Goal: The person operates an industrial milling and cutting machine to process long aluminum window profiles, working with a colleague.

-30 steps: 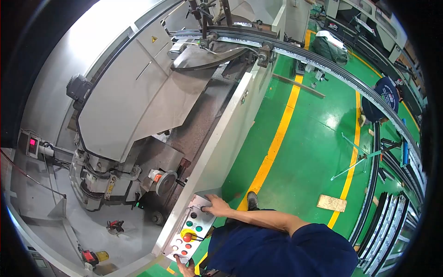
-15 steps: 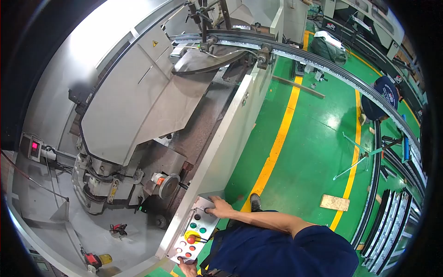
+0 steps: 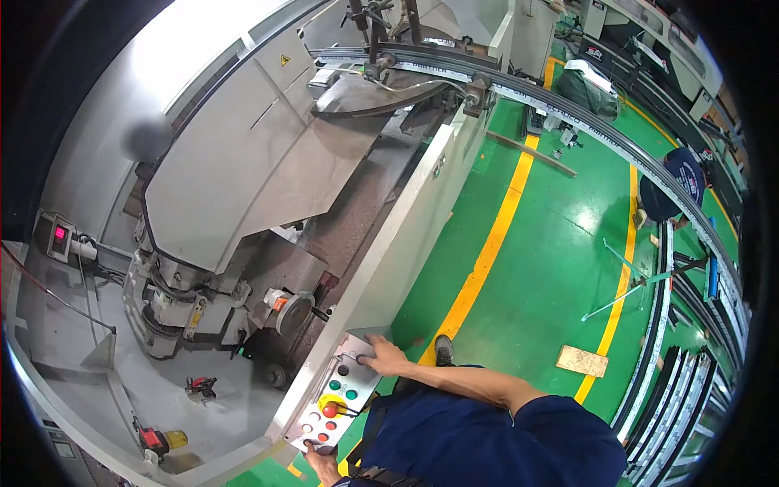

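A slanted control panel (image 3: 322, 424) with green, red and white buttons and a red emergency stop (image 3: 329, 410) on a yellow base is fixed to the machine's side wall. My right hand (image 3: 385, 355) rests at the panel's upper end, its fingers apart, with the thumb side beside a black knob. At the lower end my left hand (image 3: 323, 463) is wrapped round the panel's edge, its thumb at a black button. Behind the wall stands a large grey guard (image 3: 243, 162) beside a part of a big circular blade (image 3: 377, 101).
Long curved-looking profiles (image 3: 568, 105) cross the machine and reach right. Another person (image 3: 677, 183) crouches at the right by more profiles (image 3: 669, 406). A green stand (image 3: 641, 280) and a wooden board (image 3: 582, 361) are on the green floor. A low wall (image 3: 406, 219) edges the machine.
The view has shifted slightly, so the machine's upper parts sit further right and the panel a little higher. Both my hands stay at the panel. The other person's hand now shows at the profiles.
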`<state>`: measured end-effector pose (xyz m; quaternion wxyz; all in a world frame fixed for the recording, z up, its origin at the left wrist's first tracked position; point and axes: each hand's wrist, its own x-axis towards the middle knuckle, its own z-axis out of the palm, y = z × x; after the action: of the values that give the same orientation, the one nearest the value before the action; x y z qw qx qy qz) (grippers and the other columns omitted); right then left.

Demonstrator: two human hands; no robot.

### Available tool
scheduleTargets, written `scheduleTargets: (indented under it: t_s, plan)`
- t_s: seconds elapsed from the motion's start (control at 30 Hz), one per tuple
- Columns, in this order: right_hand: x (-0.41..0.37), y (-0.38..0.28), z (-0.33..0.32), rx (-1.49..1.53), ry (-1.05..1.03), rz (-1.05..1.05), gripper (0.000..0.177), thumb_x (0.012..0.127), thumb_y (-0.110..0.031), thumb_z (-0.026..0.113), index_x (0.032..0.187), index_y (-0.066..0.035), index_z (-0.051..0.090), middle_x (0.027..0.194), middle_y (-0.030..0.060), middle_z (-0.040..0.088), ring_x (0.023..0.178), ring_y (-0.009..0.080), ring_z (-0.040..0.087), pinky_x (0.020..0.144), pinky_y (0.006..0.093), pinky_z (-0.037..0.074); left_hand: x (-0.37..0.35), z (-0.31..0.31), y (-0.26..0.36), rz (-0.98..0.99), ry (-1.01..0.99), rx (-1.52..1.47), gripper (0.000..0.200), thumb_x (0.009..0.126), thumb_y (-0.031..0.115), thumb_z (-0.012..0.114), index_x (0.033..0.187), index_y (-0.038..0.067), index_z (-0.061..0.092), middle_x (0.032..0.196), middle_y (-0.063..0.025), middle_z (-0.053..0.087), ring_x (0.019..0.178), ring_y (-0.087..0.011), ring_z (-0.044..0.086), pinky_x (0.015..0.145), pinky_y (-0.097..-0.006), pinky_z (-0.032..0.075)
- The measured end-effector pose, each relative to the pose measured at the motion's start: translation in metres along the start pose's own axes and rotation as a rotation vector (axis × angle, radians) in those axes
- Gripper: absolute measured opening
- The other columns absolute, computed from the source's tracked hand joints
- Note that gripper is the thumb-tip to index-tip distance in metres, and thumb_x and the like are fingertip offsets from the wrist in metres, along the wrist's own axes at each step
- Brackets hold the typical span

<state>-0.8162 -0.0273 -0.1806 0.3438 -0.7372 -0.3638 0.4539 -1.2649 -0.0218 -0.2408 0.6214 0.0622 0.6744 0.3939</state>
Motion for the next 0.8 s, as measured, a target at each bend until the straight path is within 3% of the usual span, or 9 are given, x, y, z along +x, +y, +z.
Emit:
scheduleTargets:
  t_s: [0.1, 0.2, 0.27, 0.37, 0.47, 0.6, 0.8]
  plan:
    - [0.000, 0.001, 0.000, 0.001, -0.002, -0.002, 0.081, 0.088, -0.046, 0.069, 0.148, 0.001, 0.041, 0.146, 0.0254, 0.049, 0.131, 0.0418, 0.053, 0.109, 0.0466, 0.045, -0.004, 0.004, 0.000, 0.023, 0.055, 0.018, 0.043, 0.101, 0.044, 0.058, 0.139, 0.030, 0.045, 0.139, -0.0060, 0.057, 0.120, -0.0374, 0.059, 0.087, -0.0661, 0.049]
    - [0.002, 0.003, 0.002, 0.005, 0.005, -0.020, 0.081, 0.088, -0.046, 0.069, 0.148, 0.001, 0.041, 0.145, 0.0261, 0.049, 0.131, 0.0419, 0.053, 0.109, 0.0466, 0.045, -0.016, 0.016, -0.002, 0.095, 0.156, 0.067, 0.034, 0.104, 0.045, 0.054, 0.130, 0.023, 0.053, 0.122, -0.0052, 0.066, 0.111, -0.0313, 0.062, 0.091, -0.0665, 0.041]
    - [0.002, 0.004, 0.001, 0.006, 0.004, -0.029, 0.082, 0.087, -0.047, 0.069, 0.147, 0.002, 0.042, 0.144, 0.0266, 0.050, 0.131, 0.0418, 0.053, 0.109, 0.0465, 0.044, -0.016, 0.012, -0.004, 0.098, 0.078, 0.045, 0.038, 0.102, 0.044, 0.058, 0.133, 0.025, 0.048, 0.130, -0.0049, 0.061, 0.116, -0.0326, 0.060, 0.091, -0.0661, 0.043]
    - [0.007, 0.024, 0.004, 0.048, -0.045, -0.136, 0.088, 0.091, -0.055, 0.063, 0.152, 0.003, 0.036, 0.153, 0.0309, 0.038, 0.141, 0.0447, 0.040, 0.117, 0.0477, 0.034, -0.025, 0.016, -0.010, 0.190, 0.054, 0.082, 0.050, 0.101, 0.045, 0.058, 0.143, 0.026, 0.037, 0.145, -0.0068, 0.052, 0.124, -0.0346, 0.057, 0.092, -0.0649, 0.048]
    - [0.008, 0.024, -0.002, 0.022, -0.078, -0.191, 0.092, 0.094, -0.060, 0.058, 0.154, 0.004, 0.029, 0.158, 0.0347, 0.024, 0.147, 0.0487, 0.029, 0.121, 0.0498, 0.027, -0.026, 0.010, -0.012, 0.224, -0.104, -0.019, 0.055, 0.102, 0.044, 0.058, 0.147, 0.025, 0.033, 0.147, -0.0087, 0.050, 0.124, -0.0355, 0.057, 0.092, -0.0652, 0.048]
    - [0.006, 0.026, -0.003, -0.034, -0.095, -0.250, 0.094, 0.096, -0.060, 0.056, 0.156, 0.004, 0.023, 0.160, 0.0381, 0.013, 0.148, 0.0527, 0.022, 0.122, 0.0517, 0.022, -0.031, 0.015, -0.013, 0.235, -0.049, 0.038, 0.062, 0.101, 0.044, 0.060, 0.150, 0.025, 0.027, 0.149, -0.0096, 0.047, 0.125, -0.0361, 0.057, 0.090, -0.0644, 0.051]
    - [0.008, 0.030, -0.006, -0.002, -0.132, -0.299, 0.090, 0.098, -0.057, 0.057, 0.158, 0.001, 0.021, 0.161, 0.0379, 0.010, 0.148, 0.0535, 0.021, 0.122, 0.0521, 0.024, -0.029, 0.013, -0.011, 0.230, -0.071, 0.061, 0.064, 0.100, 0.045, 0.062, 0.150, 0.025, 0.027, 0.146, -0.0102, 0.050, 0.122, -0.0357, 0.058, 0.088, -0.0632, 0.052]
